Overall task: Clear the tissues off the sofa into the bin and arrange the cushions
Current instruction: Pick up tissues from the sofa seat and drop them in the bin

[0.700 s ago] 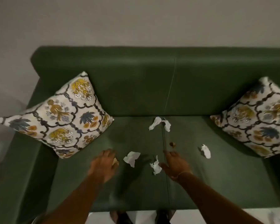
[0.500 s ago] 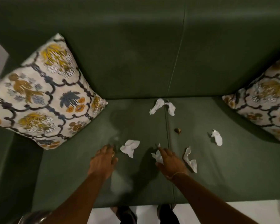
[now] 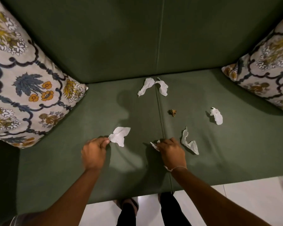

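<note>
Several white tissues lie on the green sofa seat (image 3: 134,111). My left hand (image 3: 94,152) pinches the corner of a flat tissue (image 3: 119,136) with finger and thumb. My right hand (image 3: 170,152) is closed over a small crumpled tissue (image 3: 154,145) at the seat seam. A twisted tissue (image 3: 189,142) lies just right of that hand. Two torn pieces (image 3: 147,86) (image 3: 163,87) rest by the backrest, and another tissue (image 3: 216,115) lies further right. A small brown scrap (image 3: 173,112) sits mid-seat. Floral cushions lean at the left (image 3: 23,82) and right (image 3: 265,69) ends.
The sofa backrest (image 3: 121,38) rises behind the seat. White floor tiles (image 3: 235,201) show in front of the sofa, with my legs and feet (image 3: 137,209) at the seat's front edge. No bin is in view.
The view has come closer to the seat. My left hand slid right and took the flat tissue's corner. My right hand closed down onto the small crumpled tissue.
</note>
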Available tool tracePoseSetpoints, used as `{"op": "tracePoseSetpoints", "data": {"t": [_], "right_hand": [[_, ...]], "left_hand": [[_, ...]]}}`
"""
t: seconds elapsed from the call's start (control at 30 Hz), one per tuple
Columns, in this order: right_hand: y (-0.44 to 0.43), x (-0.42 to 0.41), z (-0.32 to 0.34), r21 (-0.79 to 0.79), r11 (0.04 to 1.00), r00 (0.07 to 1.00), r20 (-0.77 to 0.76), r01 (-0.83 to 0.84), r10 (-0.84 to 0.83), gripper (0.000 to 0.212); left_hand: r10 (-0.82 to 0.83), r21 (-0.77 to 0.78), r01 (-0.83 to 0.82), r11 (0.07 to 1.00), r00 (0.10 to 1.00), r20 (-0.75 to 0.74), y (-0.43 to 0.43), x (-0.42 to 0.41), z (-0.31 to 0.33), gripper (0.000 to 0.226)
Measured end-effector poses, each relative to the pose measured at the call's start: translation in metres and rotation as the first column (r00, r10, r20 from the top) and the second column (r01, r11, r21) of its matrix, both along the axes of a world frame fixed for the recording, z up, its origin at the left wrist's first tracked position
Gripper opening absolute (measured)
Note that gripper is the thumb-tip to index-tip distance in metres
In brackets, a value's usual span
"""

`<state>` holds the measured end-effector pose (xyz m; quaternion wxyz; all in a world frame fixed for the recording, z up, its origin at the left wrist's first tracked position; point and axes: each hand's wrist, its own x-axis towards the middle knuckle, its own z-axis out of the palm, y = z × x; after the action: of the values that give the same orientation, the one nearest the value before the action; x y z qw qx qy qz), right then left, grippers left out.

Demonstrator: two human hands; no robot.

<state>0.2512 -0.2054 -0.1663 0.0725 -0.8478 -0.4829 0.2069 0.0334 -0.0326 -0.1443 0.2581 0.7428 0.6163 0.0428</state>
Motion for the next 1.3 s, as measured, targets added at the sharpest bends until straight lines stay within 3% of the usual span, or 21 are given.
{"op": "tracePoseSetpoints", "data": {"t": [0.17, 0.27, 0.47, 0.57, 0.67, 0.73, 0.8, 0.9, 1.1, 1.17, 1.3], "right_hand": [[-0.047, 0.027, 0.018, 0.079, 0.977, 0.968, 0.140, 0.197, -0.206, 0.025], [-0.058, 0.053, 0.015, 0.028, 0.954, 0.945, 0.134, 0.298, -0.298, 0.021], [-0.054, 0.066, -0.010, -0.045, 0.984, 0.982, -0.071, 0.171, -0.174, 0.026], [-0.052, 0.068, -0.014, -0.053, 0.991, 0.988, -0.095, 0.120, -0.124, 0.023], [-0.045, 0.066, -0.013, -0.066, 0.980, 0.968, -0.156, 0.188, -0.197, 0.021], [-0.039, 0.057, -0.009, -0.084, 0.929, 0.898, -0.236, 0.361, -0.370, 0.021], [-0.029, 0.038, 0.001, -0.094, 0.846, 0.787, -0.324, 0.525, -0.524, 0.018], [-0.013, -0.005, 0.016, -0.123, 0.785, 0.684, -0.421, 0.607, -0.595, 0.017], [0.033, -0.153, 0.030, -0.200, 0.846, 0.659, -0.549, 0.494, -0.514, 0.014], [0.046, -0.217, 0.030, -0.218, 0.887, 0.671, -0.588, 0.407, -0.452, 0.011], [0.059, -0.343, 0.023, -0.219, 0.962, 0.727, -0.631, 0.166, -0.269, 0.027]], "left_hand": [[-0.255, 0.084, 0.250, 0.965, 0.966, 0.052, -0.010, 0.033, -0.001, 0.011], [-0.351, 0.062, 0.352, 0.934, 0.936, -0.030, -0.007, 0.054, -0.010, 0.011], [-0.313, -0.082, 0.304, 0.949, 0.937, -0.157, -0.004, 0.066, -0.027, 0.017], [-0.376, -0.074, 0.369, 0.926, 0.896, -0.236, -0.005, 0.060, -0.026, 0.022], [-0.386, -0.107, 0.371, 0.922, 0.890, -0.244, -0.002, 0.049, -0.021, 0.029], [-0.283, -0.103, 0.269, 0.958, 0.944, -0.171, -0.005, 0.038, -0.020, 0.024], [-0.077, -0.108, 0.070, 0.992, 0.995, -0.064, -0.010, 0.023, -0.015, 0.017], [0.285, -0.190, -0.260, 0.947, 0.951, 0.121, -0.016, -0.013, -0.005, 0.018], [0.619, -0.225, -0.580, 0.783, 0.758, 0.203, -0.041, -0.160, 0.006, 0.019], [0.699, -0.193, -0.675, 0.712, 0.706, 0.112, -0.052, -0.227, 0.006, 0.018], [0.829, -0.187, -0.828, 0.529, 0.551, -0.094, -0.077, -0.348, -0.006, 0.018]]}}
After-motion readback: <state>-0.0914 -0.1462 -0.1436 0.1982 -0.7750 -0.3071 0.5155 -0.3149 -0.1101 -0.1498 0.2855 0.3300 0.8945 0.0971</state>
